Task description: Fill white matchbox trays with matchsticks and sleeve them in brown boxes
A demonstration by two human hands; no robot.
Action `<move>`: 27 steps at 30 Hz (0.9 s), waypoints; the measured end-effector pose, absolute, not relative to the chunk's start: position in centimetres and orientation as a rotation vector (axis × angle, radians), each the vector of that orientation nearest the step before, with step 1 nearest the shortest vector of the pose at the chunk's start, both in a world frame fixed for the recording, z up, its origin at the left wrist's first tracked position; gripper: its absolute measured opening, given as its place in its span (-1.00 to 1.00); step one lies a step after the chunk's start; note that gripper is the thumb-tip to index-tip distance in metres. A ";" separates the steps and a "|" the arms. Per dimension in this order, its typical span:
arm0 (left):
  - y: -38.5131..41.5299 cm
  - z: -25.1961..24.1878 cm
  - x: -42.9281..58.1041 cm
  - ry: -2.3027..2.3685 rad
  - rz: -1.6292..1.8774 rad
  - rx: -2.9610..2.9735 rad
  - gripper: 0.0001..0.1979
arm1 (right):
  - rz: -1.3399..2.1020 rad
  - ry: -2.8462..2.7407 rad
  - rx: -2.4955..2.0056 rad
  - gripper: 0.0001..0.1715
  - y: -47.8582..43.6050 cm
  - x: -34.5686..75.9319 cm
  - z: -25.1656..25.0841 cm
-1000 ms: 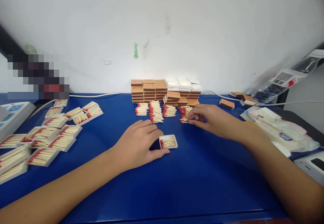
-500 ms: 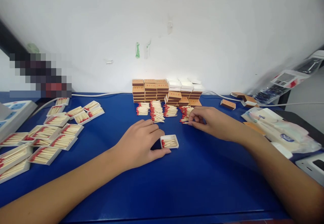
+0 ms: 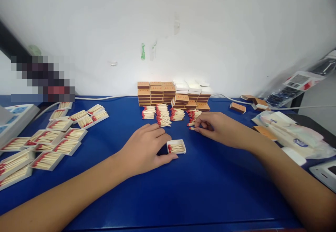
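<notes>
A small white matchbox tray [image 3: 176, 146], partly filled with red-headed matches, lies on the blue table. Around its left end rests my left hand [image 3: 147, 146], thumb and fingers apart; I cannot tell whether it touches the tray. My right hand [image 3: 212, 125] pinches a match [image 3: 192, 128] between thumb and fingertips, its red head poking out to the left; whether there is more than one is hidden. Just behind those fingertips is a loose pile of matches [image 3: 193, 116]. More piles of matches [image 3: 163, 114] lie in a row to its left.
Stacked matchboxes [image 3: 156, 93] stand against the wall, with white trays [image 3: 193, 87] on top at the right. Filled trays [image 3: 47, 160] cover the left side near a power strip [image 3: 19, 120]. On the right are loose matchboxes [image 3: 238, 107], a tissue pack [image 3: 301, 137] and a plastic bottle [image 3: 299, 81].
My right hand has drawn slightly toward me from the right-hand pile, and a match head now shows at its fingertips. My left hand and the tray look unmoved.
</notes>
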State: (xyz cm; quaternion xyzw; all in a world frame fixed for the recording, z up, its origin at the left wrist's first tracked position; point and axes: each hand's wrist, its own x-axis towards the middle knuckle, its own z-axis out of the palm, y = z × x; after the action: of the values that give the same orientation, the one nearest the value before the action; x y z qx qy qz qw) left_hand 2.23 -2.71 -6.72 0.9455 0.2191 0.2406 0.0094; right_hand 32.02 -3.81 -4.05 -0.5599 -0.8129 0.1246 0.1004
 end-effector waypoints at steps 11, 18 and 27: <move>-2.7 -6.6 2.2 0.682 0.734 2.950 -0.62 | 0.412 -2.394 -1.619 -0.66 -4.0 31.8 -4.0; -2.8 -6.6 2.2 0.689 0.724 2.951 -0.63 | 0.446 -2.404 -1.605 -0.68 -3.8 31.9 -4.2; -2.7 -6.7 2.3 0.685 0.754 2.952 -0.64 | 0.474 -2.379 -1.461 -0.76 -6.0 28.9 -3.4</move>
State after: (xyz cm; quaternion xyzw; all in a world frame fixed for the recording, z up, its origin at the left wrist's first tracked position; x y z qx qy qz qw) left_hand 2.32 -2.69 -6.69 0.9452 0.2194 0.2414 0.0091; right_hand 28.94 -5.98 -3.37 -0.5098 -0.8301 0.1655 0.1540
